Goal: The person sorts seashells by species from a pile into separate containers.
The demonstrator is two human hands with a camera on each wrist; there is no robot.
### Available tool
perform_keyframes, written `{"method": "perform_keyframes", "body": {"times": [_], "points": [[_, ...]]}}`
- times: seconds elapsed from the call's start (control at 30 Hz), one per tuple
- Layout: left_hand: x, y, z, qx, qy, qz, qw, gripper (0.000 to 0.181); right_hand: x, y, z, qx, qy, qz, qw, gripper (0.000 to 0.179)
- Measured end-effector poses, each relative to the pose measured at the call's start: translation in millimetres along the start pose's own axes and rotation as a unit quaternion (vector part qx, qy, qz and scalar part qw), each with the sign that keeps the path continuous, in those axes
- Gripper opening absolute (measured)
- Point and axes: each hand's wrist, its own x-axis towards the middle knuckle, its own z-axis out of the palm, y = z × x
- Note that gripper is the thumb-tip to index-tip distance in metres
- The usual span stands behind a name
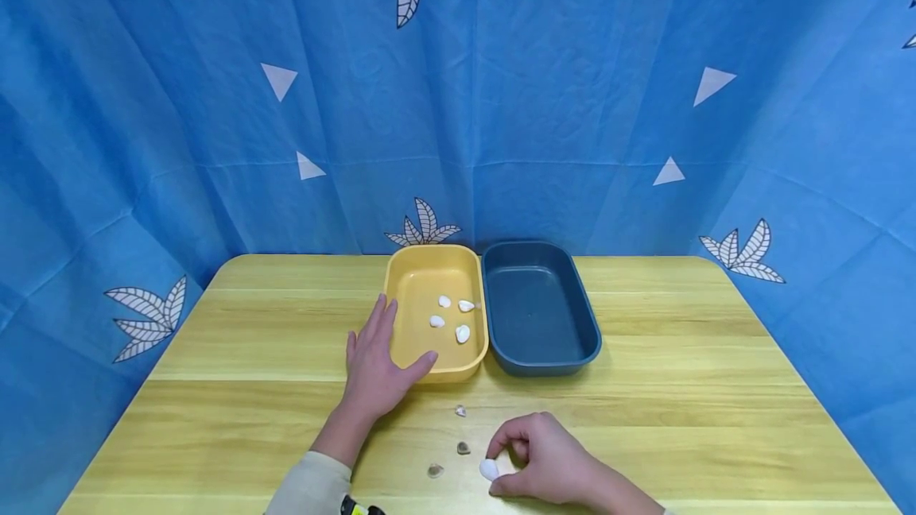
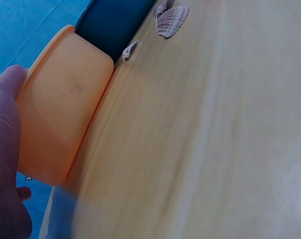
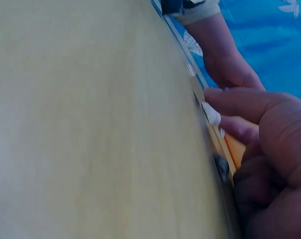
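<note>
My right hand [image 1: 547,459] pinches a white seashell [image 1: 489,469] between thumb and forefinger, low over the table's near part. In the right wrist view this white shell [image 3: 211,113] shows at the fingertips. My left hand [image 1: 375,372] rests at the near left corner of the yellow tray [image 1: 411,269], fingers spread along its left side and thumb over its front rim. Several white seashells [image 1: 463,334] lie inside that tray. Between the hands, small darker seashells lie on the table: one [image 1: 460,411] near the tray, one [image 1: 463,447] beside the right hand, another [image 1: 435,470] closer in.
A dark blue tray [image 1: 533,316], with no shells in it, stands right beside the yellow one. Both are near the back edge of the wooden table [image 1: 680,388]. Blue cloth [image 1: 572,102] with leaf prints hangs behind and at the sides.
</note>
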Motion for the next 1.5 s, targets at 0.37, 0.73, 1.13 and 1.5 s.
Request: {"method": "perform_keyframes", "body": {"times": [0.37, 0.73, 1.13, 1.5], "points": [[0.1, 0.0, -0.4, 0.0, -0.001, 0.002, 1.0, 0.103, 0.8, 2.1, 1.5, -0.014, 0.007, -0.034, 0.9993, 0.019], [0.1, 0.6, 0.6, -0.002, -0.005, -0.006, 1.0, 0.104, 2.4, 2.4, -1.1, -0.005, -0.028, -0.035, 0.999, 0.022], [0.7, -0.2, -0.2, -0.002, -0.006, -0.003, 1.0, 0.103, 2.8, 0.4, -2.3, 0.0, -0.03, 0.004, 0.9996, 0.019], [1.2, 1.0, -1.4, 0.002, -0.012, -0.007, 0.9999, 0.105, 1.7, -2.2, -1.9, 0.02, -0.024, 0.008, 0.9995, 0.019]]}}
